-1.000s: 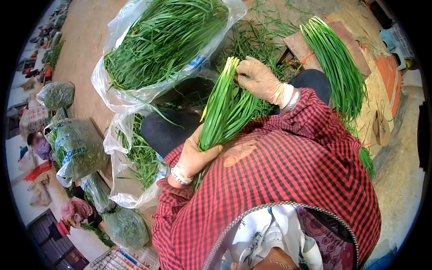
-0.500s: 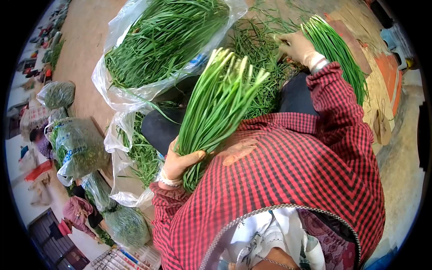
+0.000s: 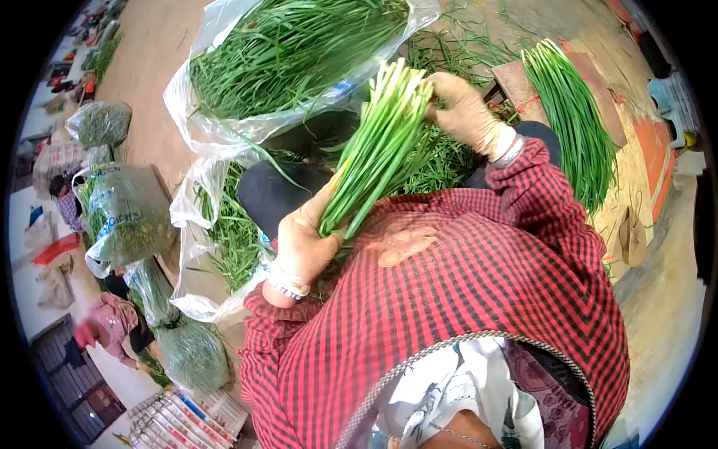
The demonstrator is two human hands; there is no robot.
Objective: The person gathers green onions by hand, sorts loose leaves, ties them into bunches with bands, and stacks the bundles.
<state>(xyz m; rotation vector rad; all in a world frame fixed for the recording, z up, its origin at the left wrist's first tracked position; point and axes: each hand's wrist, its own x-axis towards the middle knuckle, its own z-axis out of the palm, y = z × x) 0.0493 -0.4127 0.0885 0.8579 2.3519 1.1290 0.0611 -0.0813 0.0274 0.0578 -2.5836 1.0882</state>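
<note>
In front of the checked smock, the left hand grips the leafy end of a green bundle whose pale end the right hand touches, its hold unclear, while a second bundle overhangs the board's near edge.

One left hand, one right hand, two bundles up front!
Bundles: one at 12 o'clock, another at 2 on a single board. Round to 11, one big open bag, its leaves past counting. And from 10 down to 8: one, two, three, four full bags! Two co-workers I can make out, one at 9, one at 8.
</note>
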